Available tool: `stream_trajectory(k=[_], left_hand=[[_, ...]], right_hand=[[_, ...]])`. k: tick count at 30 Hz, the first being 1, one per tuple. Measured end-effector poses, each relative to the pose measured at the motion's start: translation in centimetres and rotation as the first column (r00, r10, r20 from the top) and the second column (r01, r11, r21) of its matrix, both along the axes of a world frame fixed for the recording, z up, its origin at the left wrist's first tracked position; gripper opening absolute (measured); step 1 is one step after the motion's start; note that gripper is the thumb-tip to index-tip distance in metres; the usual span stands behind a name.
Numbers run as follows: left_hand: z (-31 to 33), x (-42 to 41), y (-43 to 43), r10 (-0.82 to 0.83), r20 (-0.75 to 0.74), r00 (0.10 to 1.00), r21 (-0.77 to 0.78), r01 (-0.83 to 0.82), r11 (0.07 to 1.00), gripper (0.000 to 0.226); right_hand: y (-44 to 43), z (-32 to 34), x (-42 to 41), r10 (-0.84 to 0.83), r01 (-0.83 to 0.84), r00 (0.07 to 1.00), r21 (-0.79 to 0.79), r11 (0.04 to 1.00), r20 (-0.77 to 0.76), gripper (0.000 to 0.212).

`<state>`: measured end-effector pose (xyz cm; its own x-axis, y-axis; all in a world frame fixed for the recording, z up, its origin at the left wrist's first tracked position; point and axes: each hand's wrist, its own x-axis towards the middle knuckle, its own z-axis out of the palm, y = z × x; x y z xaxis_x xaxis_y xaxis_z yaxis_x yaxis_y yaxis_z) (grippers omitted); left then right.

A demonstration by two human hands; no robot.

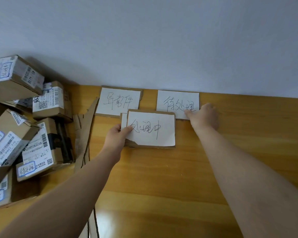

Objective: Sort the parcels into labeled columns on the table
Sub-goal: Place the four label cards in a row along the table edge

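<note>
Pinching a label card (pixel 151 129) by its edge with the left hand (pixel 116 136), pinning a second card (pixel 177 102) flat under fingertips (pixel 187 114) of the right hand (pixel 204 115), probably laying out column headings

A makeshift parcel-sorting spot: labelled cardboard parcels (pixel 47 103) heaped on a wooden table (pixel 162 186), handwritten cards (pixel 118 101) along the wall (pixel 162 40).

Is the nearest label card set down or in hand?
In hand: the left hand pinches the nearest label card at its left edge.
</note>
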<state>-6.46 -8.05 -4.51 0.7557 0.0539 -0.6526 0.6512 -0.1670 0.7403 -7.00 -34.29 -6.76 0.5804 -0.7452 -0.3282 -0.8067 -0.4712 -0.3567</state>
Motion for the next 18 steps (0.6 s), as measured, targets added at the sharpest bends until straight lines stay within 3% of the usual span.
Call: stream_trajectory(k=[10,18], left_hand=[[4.2,-1.7,-0.3,0.017,0.092,0.996,-0.067,-0.01,0.998,0.018],[6.2,-4.1,-1.3,0.054,0.14,0.989,-0.121,-0.037,0.992,0.014]], right_hand=[[0.1,5.0,-3.2,0.064,-0.071,0.983,0.038,0.997,0.175,0.054],[1.8,9.2,-7.5,0.032,-0.117,0.951,0.263,0.958,0.308,0.043]])
